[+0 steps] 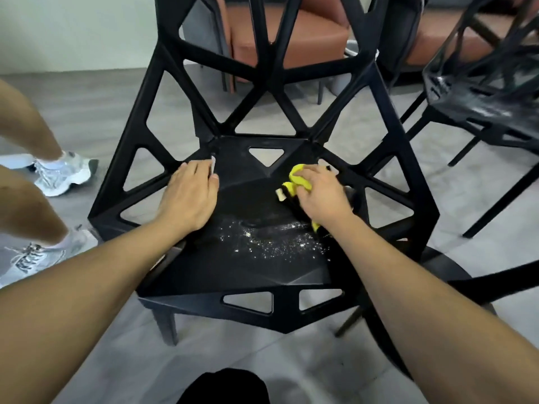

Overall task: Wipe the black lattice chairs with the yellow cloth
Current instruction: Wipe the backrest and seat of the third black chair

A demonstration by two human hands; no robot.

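Head view: right hand grips yellow cloth; left hand flat on chair seat

Black lattice plastic chair at centre; left hand on its seat's left side, right hand on the right, over the crumpled yellow cloth. Second black lattice chair to the right. Brown padded armchair behind. White trainers left, on the grey floor.

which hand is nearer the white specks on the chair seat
Right. The right hand, gripping the yellow cloth, sits just above the white specks. The left hand rests on the seat farther off, up and to their left.
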